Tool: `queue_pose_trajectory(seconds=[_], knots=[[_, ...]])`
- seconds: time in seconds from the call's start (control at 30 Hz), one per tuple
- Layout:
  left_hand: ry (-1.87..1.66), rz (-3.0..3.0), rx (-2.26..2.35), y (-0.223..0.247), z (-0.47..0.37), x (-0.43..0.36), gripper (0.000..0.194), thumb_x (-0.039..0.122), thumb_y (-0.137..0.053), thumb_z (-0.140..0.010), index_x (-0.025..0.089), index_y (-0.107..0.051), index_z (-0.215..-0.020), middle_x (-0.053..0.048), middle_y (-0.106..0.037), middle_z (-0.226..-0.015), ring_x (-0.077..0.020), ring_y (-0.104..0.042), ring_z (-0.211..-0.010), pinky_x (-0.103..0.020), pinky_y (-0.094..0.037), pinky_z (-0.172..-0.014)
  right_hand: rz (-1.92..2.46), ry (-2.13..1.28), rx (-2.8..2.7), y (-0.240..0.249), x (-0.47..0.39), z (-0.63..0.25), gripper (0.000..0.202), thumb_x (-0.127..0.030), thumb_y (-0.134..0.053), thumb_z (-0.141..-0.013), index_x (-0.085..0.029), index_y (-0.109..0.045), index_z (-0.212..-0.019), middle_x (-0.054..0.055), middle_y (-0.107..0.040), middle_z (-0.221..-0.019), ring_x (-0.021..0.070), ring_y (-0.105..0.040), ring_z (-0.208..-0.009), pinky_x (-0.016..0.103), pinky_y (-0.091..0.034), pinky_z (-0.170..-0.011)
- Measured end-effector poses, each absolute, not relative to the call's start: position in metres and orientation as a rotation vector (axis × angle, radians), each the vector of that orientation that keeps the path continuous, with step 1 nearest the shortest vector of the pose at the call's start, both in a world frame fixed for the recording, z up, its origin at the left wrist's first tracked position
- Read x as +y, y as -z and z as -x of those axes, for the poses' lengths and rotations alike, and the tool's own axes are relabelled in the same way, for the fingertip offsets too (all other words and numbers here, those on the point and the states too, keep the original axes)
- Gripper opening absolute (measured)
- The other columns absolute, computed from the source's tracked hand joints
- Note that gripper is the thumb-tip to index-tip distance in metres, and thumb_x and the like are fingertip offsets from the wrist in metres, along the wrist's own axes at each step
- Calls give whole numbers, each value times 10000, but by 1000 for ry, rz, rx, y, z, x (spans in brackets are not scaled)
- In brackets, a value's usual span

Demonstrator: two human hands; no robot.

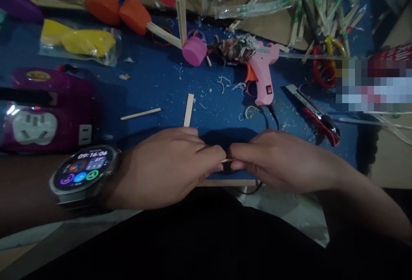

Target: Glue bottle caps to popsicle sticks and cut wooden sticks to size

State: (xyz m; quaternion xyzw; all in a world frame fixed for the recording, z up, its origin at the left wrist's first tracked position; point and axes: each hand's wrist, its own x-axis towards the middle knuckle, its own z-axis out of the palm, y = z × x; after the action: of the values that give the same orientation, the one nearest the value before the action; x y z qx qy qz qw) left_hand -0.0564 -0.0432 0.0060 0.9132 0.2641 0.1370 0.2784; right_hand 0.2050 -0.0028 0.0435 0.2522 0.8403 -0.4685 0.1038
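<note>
My left hand [167,166], with a watch [84,170] on its wrist, and my right hand [280,159] meet low over the table's front edge. Both are closed in a pinch on a thin wooden stick [228,159]. Only a short piece of it shows between the fingertips; the rest is hidden. A flat wooden strip [189,110] lies just beyond my left hand. Further left is a short thin stick [140,114]. Beyond my right hand lies a pink glue gun [265,74], and a craft knife [313,114] with its blade out is to the right.
A purple socket box [69,112] stands at the left. Behind are a bagged yellow item [79,41], orange caps [102,3] and a pink cap [195,51] joined with sticks. Scissors [323,67] and wrapped chopsticks [318,9] lie back right. Glue scraps dot the blue table [154,84].
</note>
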Motion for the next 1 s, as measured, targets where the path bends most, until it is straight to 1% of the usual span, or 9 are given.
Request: queue_pose_trajectory(seconds=[0.07,0.2,0.37,0.47,0.6,0.7,0.8,0.9,1.0], knots=[[-336,-2416,710,-7,58,-44,217,110,-510,-1062,246,-587,-912,32,-682,-745,-193,-595,-666,-345,-437,-728,-733,1348,2483,-44,-4,-205,234,-327,-486,-1150,-244,-591,-958,-47,-612,-723,119,-510,-586,285,-238,-576],[-289,-2354,697,-6,62,-45,196,123,-483,-1052,256,-592,-959,41,-691,-755,-185,-606,-672,-333,-443,-715,-730,1245,2553,-44,-8,-205,321,-414,-431,-1174,-243,-618,-976,-34,-613,-694,130,-482,-572,286,-221,-570],[-240,-2249,700,-7,62,-44,178,122,-557,-1013,259,-580,-902,45,-638,-725,-186,-587,-668,-310,-381,-624,-665,1250,2553,-42,-7,-205,224,-299,-480,-1139,-240,-626,-980,-38,-603,-689,135,-476,-590,286,-239,-582],[-230,-2179,669,-7,60,-42,172,123,-588,-1012,262,-589,-910,53,-660,-765,-179,-608,-689,-306,-393,-625,-627,1299,2523,-41,-5,-205,200,-253,-494,-1115,-238,-620,-961,-44,-579,-688,137,-473,-597,286,-251,-582],[-238,-2137,655,-6,60,-41,207,112,-558,-1036,261,-591,-896,54,-671,-781,-163,-630,-708,-291,-417,-637,-616,1338,2524,-41,-6,-206,240,-281,-478,-1134,-239,-606,-936,-48,-576,-696,135,-465,-601,281,-282,-583],[-234,-2128,634,-7,61,-41,212,125,-545,-1051,255,-596,-891,46,-671,-789,-157,-638,-713,-283,-426,-635,-620,1380,2531,-41,-7,-207,253,-288,-477,-1143,-236,-622,-942,-48,-596,-700,131,-473,-605,276,-303,-592],[-189,-2149,609,-9,62,-41,203,183,-515,-1088,251,-612,-923,26,-688,-830,-171,-660,-739,-292,-443,-648,-613,1387,2532,-41,-9,-208,267,-299,-469,-1144,-235,-640,-950,-40,-607,-702,134,-470,-603,288,-294,-594],[-77,-2171,627,-10,61,-40,230,259,-494,-1115,251,-599,-911,5,-681,-826,-193,-656,-727,-309,-428,-627,-598,1414,2503,-40,-8,-208,266,-312,-457,-1135,-231,-628,-948,-39,-586,-697,132,-451,-594,295,-275,-589],[1,-2152,619,-10,60,-39,241,259,-482,-1110,252,-569,-885,-9,-686,-838,-210,-658,-744,-320,-420,-634,-584,1456,2425,-40,-7,-208,277,-336,-433,-1140,-229,-598,-944,-39,-558,-695,131,-440,-597,297,-266,-588]])
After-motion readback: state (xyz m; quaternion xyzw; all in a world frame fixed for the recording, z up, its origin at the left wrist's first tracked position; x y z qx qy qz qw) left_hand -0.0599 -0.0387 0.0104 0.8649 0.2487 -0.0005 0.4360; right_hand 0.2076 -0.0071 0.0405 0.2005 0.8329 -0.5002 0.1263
